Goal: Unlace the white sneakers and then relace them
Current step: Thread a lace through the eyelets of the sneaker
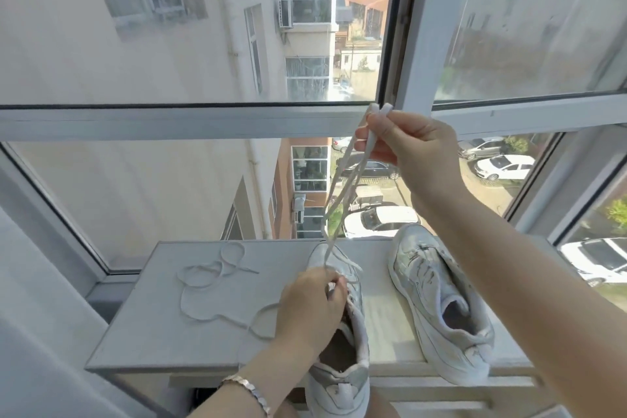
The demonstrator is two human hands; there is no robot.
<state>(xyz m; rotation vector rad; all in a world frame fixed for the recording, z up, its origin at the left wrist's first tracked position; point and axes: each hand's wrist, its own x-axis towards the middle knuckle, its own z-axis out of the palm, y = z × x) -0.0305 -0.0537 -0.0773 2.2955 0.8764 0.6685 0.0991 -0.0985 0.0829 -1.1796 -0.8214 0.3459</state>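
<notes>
My right hand (pixel 407 149) pinches both ends of the lace (pixel 342 187) high above the near sneaker (pixel 339 380), which my left hand (pixel 312 305) grips on the surface (pixel 152 332). An uneven pull could slip one end out.

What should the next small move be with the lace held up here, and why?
Probably lower the lace and feed one tip through the next eyelet. The right hand pinches both tips together above the near sneaker, which the left hand steadies; the lace seems to pass only its front eyelets.
</notes>
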